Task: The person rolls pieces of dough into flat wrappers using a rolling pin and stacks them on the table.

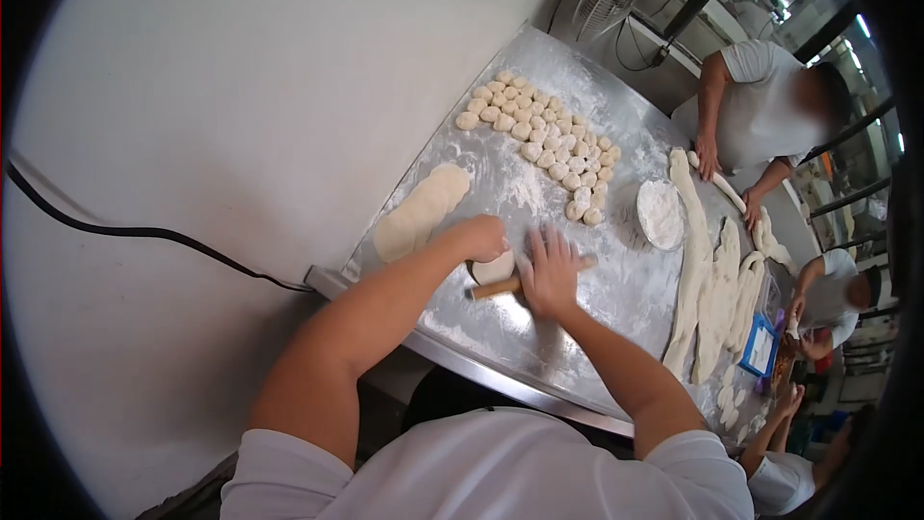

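A small flattened dough disc (494,269) lies on the floured metal table. My left hand (484,238) is closed at its upper edge, with the fingertips partly hidden. A wooden rolling pin (495,289) lies across the disc's lower edge. Flat on the pin is my right hand (551,274), its fingers spread and dusted with flour. To the left of my left hand, overlapping rolled-out dough rounds (422,214) form a row. Several dough balls (553,140) sit in a group farther up the table.
A bowl of flour (660,216) stands on the right, beside long dough strips (690,270). A blue-edged box (760,345) is beyond them. Across the table, a person (760,101) handles dough; other people work at the lower right. A wall borders the table's left side.
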Demonstrator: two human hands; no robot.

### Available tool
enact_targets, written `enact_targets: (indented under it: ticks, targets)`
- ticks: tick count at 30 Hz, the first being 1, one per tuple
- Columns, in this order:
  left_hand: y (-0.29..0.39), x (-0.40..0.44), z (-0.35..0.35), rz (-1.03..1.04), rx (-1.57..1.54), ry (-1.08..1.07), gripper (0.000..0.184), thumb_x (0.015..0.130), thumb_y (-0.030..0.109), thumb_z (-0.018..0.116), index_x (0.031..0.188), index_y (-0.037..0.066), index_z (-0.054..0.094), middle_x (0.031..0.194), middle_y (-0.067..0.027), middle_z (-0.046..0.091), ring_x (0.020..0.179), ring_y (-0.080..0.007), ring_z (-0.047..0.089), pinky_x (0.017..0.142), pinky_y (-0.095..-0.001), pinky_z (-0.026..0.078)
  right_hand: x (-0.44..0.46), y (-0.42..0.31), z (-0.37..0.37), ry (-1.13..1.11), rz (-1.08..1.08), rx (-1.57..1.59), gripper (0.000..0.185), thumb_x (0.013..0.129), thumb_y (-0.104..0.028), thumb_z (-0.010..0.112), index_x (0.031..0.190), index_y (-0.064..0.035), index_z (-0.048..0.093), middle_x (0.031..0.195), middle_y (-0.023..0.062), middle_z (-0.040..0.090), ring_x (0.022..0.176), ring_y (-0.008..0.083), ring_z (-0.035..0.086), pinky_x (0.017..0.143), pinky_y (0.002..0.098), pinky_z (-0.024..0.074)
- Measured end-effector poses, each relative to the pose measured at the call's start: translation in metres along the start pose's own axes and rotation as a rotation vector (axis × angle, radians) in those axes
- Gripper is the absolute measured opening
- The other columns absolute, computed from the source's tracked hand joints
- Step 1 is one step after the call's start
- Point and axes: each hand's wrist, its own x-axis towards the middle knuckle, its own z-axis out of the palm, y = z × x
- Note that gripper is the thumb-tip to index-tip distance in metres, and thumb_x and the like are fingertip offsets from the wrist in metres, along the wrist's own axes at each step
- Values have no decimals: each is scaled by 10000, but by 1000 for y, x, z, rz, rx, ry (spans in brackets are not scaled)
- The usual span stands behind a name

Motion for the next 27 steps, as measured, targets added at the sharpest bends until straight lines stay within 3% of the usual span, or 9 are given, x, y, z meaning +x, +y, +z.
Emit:
enact_targets:
  ticks: [4,7,9,12,16,19,22,23,27]
  targets:
    - [5,-9,-16,-53,-46,-153,383,905,353,756,1049,5,825,1101,-262,788,1042,-448,759,911,-497,602,-77,18,-18,-149,-118,55,623,1073,-385,514,1621,-89,496,1702,222,403,1536,482,377,1263,694,213]
    - [24,-21,-34,-80,12,-230,373,887,343,783,1052,11,825,1142,-253,787,1073,-433,761,923,-489,603,-21,2,-21,-188,-58,-21,642,1087,-432,499,1636,-98,490,1749,219,340,1564,479,354,1266,704,221]
    - [45,-41,-48,-74,-66,-124,393,885,371,790,1059,20,827,1142,-244,790,1077,-426,762,927,-489,603,44,-11,-7,-133,-10,-91,715,1097,-441,477,1706,-91,351,1769,242,292,1610,456,308,1295,653,213]
    - [45,-43,-38,-99,43,3,409,902,413,777,1085,51,833,1124,-233,792,1062,-419,763,926,-510,597,86,-18,6,58,16,11,707,1083,-398,509,1670,-30,366,1725,257,351,1566,459,350,1287,641,232]
    - [3,-16,-16,-5,-27,10,412,910,407,752,1076,38,830,1074,-250,787,1013,-438,757,899,-526,591,3,-1,3,65,-38,41,637,1054,-361,562,1586,-22,480,1660,248,442,1507,458,419,1261,647,250]
    - [1,-16,-23,85,90,-105,395,901,375,752,1047,15,826,1028,-265,782,972,-450,756,882,-527,591,-84,16,-11,-76,-108,53,587,1089,-346,476,1614,-84,501,1689,230,414,1525,487,377,1265,688,198]
    - [-17,12,1,33,148,-238,361,898,338,756,1016,5,829,1006,-271,781,949,-453,758,874,-523,594,-54,10,-19,-152,-95,51,608,1099,-392,465,1621,-82,496,1710,228,387,1529,490,372,1265,694,202]
    - [-16,11,2,-6,126,-215,349,900,328,760,1009,4,830,1006,-269,782,948,-450,760,873,-520,595,-23,-1,-15,-130,-57,-23,637,1091,-420,497,1653,-121,465,1728,225,370,1545,476,373,1285,676,198]
    - [15,-32,-27,-125,69,-17,308,906,298,788,1005,10,836,1015,-252,793,955,-423,771,871,-500,602,98,-26,21,116,39,-74,734,1085,-432,513,1688,-46,350,1747,233,342,1564,472,360,1304,646,205]
